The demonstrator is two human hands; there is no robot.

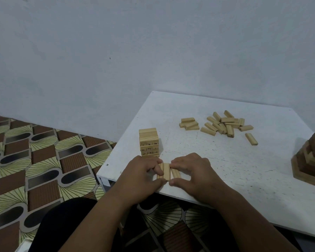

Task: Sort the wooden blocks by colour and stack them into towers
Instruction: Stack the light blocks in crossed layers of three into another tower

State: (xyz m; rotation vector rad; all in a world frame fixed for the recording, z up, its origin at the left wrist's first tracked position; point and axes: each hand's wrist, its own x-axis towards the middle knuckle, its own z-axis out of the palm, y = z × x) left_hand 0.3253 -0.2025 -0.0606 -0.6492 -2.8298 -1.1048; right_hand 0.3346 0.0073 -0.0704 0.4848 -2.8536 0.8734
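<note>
Head view, hands pinching block row

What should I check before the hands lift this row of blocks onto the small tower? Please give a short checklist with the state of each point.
1. Row of three blocks lies side by side, aligned: ok.
2. Left hand and right hand pinch the row from both sides: ok.
3. Small tower stands upright: ok.
4. Tower top is free: ok.
5. Loose blocks lie apart from the tower: ok.
6. Blocks sorted by colour: cannot tell.
</note>
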